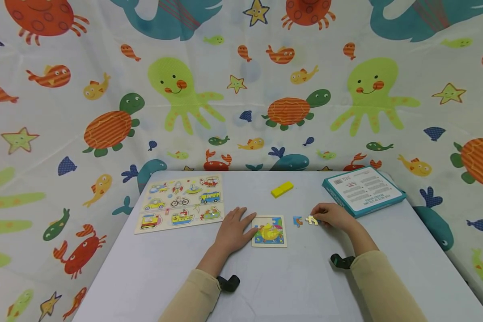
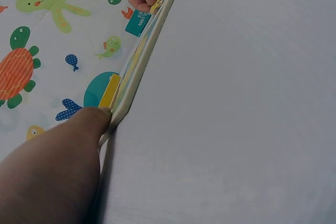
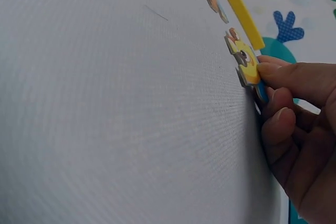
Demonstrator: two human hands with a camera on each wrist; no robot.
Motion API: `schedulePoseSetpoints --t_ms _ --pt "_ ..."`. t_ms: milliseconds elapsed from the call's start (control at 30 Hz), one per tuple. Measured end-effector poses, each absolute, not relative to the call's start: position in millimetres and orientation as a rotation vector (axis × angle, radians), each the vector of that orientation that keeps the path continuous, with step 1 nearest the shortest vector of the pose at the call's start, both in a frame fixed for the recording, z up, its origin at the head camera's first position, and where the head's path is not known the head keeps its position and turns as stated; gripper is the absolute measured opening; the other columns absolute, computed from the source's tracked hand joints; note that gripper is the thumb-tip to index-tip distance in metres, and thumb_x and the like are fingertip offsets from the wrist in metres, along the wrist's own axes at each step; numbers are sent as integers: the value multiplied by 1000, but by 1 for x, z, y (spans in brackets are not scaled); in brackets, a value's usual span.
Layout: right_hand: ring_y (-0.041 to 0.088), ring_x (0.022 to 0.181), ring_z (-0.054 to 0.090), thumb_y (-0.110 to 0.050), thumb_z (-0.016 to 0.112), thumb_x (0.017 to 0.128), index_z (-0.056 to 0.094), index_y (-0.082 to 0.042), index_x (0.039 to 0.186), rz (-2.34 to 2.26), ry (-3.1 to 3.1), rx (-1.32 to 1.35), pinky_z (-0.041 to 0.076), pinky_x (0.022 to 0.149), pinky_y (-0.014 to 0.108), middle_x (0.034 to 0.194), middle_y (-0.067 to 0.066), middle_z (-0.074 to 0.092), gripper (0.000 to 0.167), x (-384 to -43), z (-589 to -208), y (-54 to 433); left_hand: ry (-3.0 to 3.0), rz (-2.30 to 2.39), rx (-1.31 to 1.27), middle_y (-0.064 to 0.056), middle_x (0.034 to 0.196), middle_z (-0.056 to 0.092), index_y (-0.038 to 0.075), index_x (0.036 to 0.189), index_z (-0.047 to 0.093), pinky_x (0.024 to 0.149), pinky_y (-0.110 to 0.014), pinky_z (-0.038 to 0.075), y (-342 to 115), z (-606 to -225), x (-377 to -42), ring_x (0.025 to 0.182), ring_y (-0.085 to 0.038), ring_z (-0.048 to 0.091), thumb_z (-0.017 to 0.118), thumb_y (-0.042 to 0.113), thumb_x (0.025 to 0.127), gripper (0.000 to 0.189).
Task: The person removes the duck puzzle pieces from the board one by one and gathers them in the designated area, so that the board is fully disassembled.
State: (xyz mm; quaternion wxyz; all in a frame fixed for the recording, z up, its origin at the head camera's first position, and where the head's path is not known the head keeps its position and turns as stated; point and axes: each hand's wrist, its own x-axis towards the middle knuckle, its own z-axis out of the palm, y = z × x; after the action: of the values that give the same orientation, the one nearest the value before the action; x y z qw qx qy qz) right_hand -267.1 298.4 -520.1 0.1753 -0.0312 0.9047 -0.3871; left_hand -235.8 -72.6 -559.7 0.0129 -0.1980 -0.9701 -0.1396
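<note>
A small square jigsaw board (image 1: 269,244) with a yellow duck-like picture lies in the middle of the table in the head view. My left hand (image 1: 234,229) rests at its left side, fingers spread on the table and thumb touching the board's edge. To the right, my right hand (image 1: 335,215) pinches a yellow puzzle piece (image 3: 244,59) between thumb and fingertips. The right wrist view shows an eye printed on that piece, low over the tabletop. A blue and orange puzzle piece (image 1: 297,221) lies between the board and the yellow piece.
A wooden vehicle puzzle (image 1: 180,226) lies at the back left of the white table (image 1: 290,286). Behind the loose pieces is a yellow block (image 1: 282,189). A teal flat box (image 1: 364,191) sits at the back right. A sea-animal curtain (image 1: 233,129) hangs behind.
</note>
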Motion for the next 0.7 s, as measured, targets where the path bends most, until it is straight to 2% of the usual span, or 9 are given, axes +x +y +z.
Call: schedulePoseSetpoints --t_ms 433,700 --pt "19 71 56 -26 62 97 67 -13 108 -1080 2583 -62 48 63 29 95 5 63 17 -268 -520 296 -3018 -451 -610 -3 157 38 34 148 46 124 -46 22 -72 -557 -235 151 -28 26 47 61 96 59" --pt "19 80 57 -31 62 97 67 -15 109 -1029 2611 -77 49 65 26 104 6 62 20 -267 -511 285 -3022 -461 -612 -3 157 38 34 148 46 124 -46 22 -73 -556 -234 151 -28 26 47 60 96 58"
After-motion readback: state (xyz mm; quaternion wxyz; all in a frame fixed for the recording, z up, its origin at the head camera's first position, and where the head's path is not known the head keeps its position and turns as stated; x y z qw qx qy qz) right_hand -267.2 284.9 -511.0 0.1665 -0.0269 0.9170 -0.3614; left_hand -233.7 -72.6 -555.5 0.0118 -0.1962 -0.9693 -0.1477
